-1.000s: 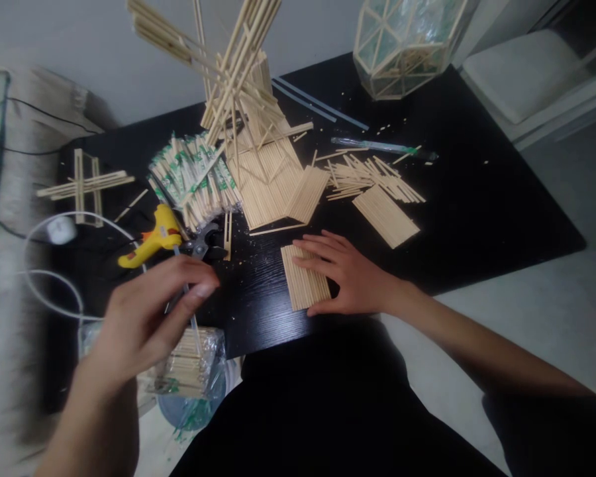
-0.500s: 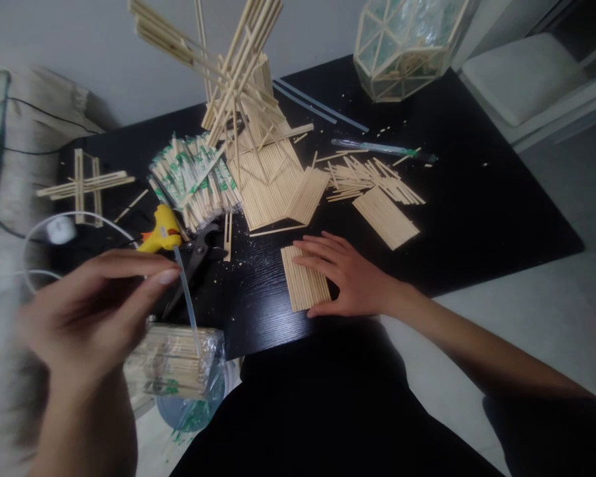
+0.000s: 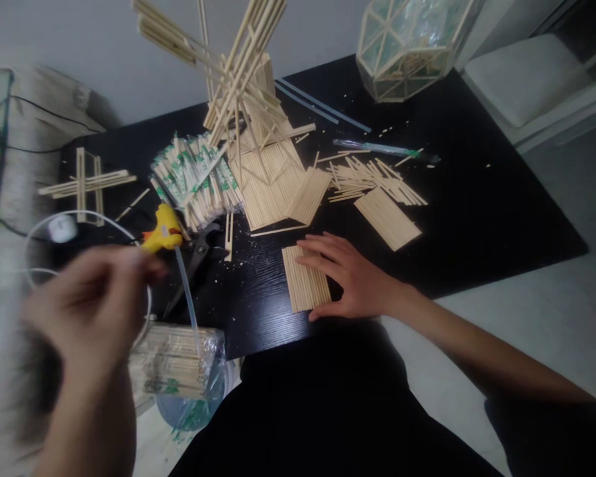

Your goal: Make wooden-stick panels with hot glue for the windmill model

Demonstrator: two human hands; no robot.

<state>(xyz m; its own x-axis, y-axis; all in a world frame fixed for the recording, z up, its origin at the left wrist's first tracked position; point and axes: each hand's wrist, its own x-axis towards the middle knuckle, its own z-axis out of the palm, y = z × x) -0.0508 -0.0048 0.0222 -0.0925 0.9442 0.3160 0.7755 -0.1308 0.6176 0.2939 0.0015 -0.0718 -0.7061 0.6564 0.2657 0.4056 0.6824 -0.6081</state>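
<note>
My right hand (image 3: 347, 275) rests with spread fingers on a small panel of joined wooden sticks (image 3: 300, 281), near the front edge of the black table. On the left my left hand (image 3: 99, 291) is raised and smeared by motion; its fingers look drawn together, but what they hold, if anything, does not show. Just beyond it lies a yellow glue gun (image 3: 163, 228) with a translucent glue stick (image 3: 187, 291) pointing toward me. Black pliers (image 3: 196, 258) lie beside the gun.
A stick-built windmill model (image 3: 268, 179) stands at the back, beside wrapped chopsticks (image 3: 198, 175). Loose sticks (image 3: 372, 175) and another panel (image 3: 387, 218) lie to its right. A geometric glass container (image 3: 402, 53) stands at the back right. A chopstick pack (image 3: 179, 358) sits front left.
My left hand has drawn slightly left and away from the glue stick, its fingers now blurred. My right hand stays on the panel.
</note>
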